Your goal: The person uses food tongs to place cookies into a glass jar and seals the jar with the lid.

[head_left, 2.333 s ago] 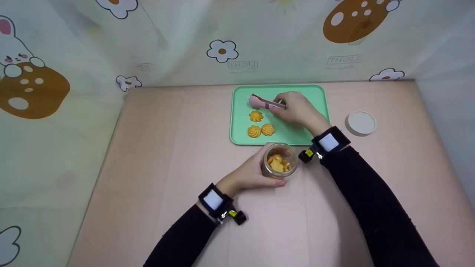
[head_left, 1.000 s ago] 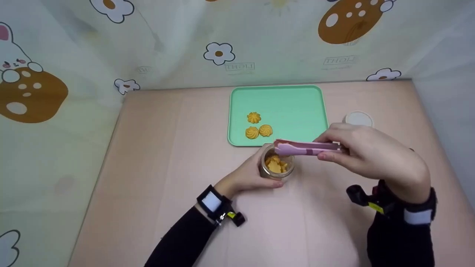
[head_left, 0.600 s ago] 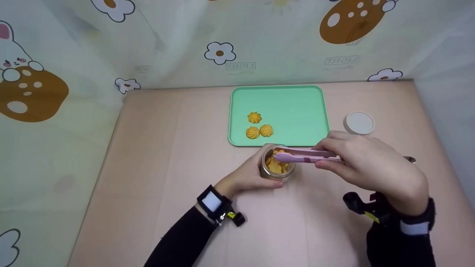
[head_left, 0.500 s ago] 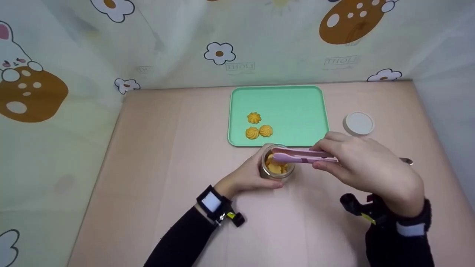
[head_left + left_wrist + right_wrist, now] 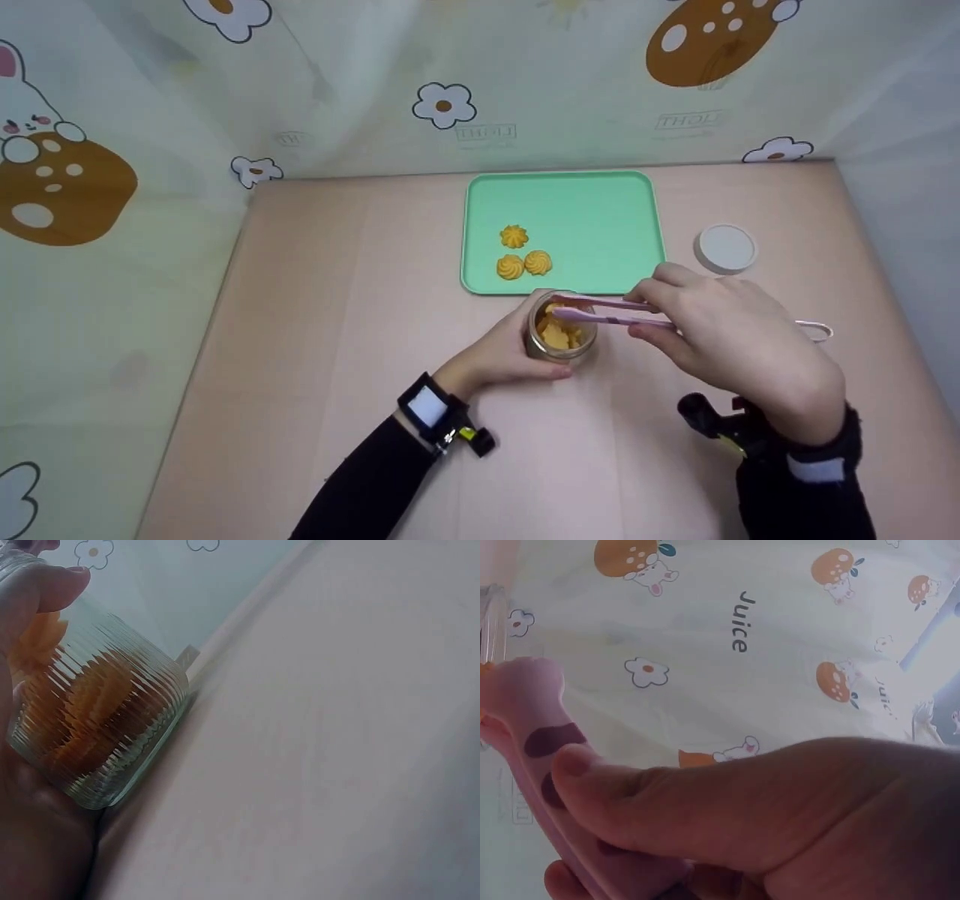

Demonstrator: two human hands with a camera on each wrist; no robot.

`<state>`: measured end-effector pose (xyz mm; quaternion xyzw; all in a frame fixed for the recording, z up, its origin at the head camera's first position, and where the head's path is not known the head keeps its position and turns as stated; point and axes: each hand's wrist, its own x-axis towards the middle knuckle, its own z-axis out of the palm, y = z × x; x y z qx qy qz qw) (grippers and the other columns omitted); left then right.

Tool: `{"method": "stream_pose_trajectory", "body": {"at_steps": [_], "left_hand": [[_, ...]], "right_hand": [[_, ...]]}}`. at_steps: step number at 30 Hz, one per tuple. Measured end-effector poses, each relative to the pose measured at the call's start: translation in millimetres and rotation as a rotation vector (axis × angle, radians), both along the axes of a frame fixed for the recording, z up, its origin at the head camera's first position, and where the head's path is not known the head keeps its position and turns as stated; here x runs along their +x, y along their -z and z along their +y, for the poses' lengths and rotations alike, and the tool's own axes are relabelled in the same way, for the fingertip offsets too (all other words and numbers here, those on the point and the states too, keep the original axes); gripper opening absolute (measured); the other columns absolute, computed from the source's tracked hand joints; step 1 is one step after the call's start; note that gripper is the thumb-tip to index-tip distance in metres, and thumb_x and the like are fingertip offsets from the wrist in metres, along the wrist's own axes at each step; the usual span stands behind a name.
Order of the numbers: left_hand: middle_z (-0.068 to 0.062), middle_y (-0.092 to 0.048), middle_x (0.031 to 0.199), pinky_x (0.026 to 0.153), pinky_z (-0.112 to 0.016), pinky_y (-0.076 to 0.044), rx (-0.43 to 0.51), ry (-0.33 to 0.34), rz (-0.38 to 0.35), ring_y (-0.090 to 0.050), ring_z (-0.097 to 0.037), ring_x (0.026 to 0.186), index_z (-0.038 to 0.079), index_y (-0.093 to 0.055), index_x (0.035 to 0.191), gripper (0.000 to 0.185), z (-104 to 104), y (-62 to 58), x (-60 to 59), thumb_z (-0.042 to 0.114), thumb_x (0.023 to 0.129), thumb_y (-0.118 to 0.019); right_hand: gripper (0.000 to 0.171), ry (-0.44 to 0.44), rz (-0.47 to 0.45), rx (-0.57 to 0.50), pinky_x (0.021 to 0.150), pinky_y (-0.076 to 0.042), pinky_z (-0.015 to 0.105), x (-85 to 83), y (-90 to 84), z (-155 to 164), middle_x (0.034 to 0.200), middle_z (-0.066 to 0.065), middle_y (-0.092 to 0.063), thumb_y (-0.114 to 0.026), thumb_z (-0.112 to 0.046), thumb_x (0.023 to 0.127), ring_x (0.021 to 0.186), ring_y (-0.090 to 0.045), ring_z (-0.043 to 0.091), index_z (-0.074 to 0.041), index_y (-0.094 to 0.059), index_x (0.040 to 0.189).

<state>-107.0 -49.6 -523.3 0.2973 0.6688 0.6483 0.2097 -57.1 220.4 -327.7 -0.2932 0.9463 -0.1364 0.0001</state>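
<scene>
Over the jar, tongs seemingly lower than before, tips inside.

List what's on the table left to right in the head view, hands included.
left hand → glass jar → pink tongs → right hand. The green tray with three cookies sits behind the jar, and the white lid behind the right hand, so they have no clear slot.

Pink tongs, green tray, ribbed jar
</scene>
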Motion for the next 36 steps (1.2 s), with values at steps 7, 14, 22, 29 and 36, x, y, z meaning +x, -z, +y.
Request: {"method": "stream_pose_trajectory", "body": {"at_steps": [7,14,22,29,36], "left_hand": [[0.006,-0.058,0.153,0.127,-0.042,-0.038,0.016,0.008,0.022,-0.054,-0.018,0.144,0.028,-0.047,0.156,0.092,1.0,1.0,-1.3,0.013,0.081,-0.098],[0.007,-0.057,0.155,0.129,-0.042,-0.034,-0.014,-0.01,0.019,-0.05,-0.016,0.147,0.028,-0.046,0.158,0.095,0.4,-0.5,-0.9,0.018,0.079,-0.098],[0.005,-0.059,0.151,0.128,-0.041,-0.037,0.001,-0.01,0.007,-0.052,-0.017,0.144,0.029,-0.046,0.157,0.094,0.9,-0.9,0.0,0.017,0.079,-0.098],[0.006,-0.058,0.151,0.128,-0.04,-0.036,-0.008,-0.019,0.022,-0.051,-0.016,0.144,0.028,-0.048,0.155,0.091,0.3,-0.5,-0.3,0.019,0.079,-0.098],[0.006,-0.059,0.15,0.127,-0.041,-0.037,0.004,-0.018,0.024,-0.052,-0.017,0.142,0.028,-0.048,0.156,0.091,0.7,-1.3,0.1,0.02,0.08,-0.098]], "right_hand": [[0.027,0.021,-0.005,-0.007,0.062,-0.054,0.044,2.3,-1.1,-0.4,0.105,0.0,-0.07,-0.088,-0.024,0.095,0.07,-0.06,0.015,-0.015,-0.079,0.119],[0.027,0.029,-0.005,-0.021,0.063,-0.056,0.046,-1.3,-2.6,2.8,0.108,0.001,-0.072,-0.086,-0.026,0.097,0.078,-0.065,0.018,-0.016,-0.079,0.121],[0.032,0.022,0.007,-0.103,0.066,-0.059,0.044,-15.9,2.7,2.4,0.111,0.006,-0.072,-0.083,-0.029,0.1,0.079,-0.069,0.021,-0.01,-0.077,0.125],[0.039,0.085,-0.015,-0.181,0.074,-0.061,0.05,-48.0,24.0,-3.4,0.115,0.014,-0.07,-0.078,-0.033,0.104,0.09,-0.071,0.03,-0.006,-0.072,0.131],[0.048,0.14,-0.132,-0.166,0.086,-0.06,0.059,-88.3,65.7,-13.0,0.124,0.022,-0.07,-0.077,-0.035,0.104,0.105,-0.071,0.039,0.0,-0.069,0.136]]}}
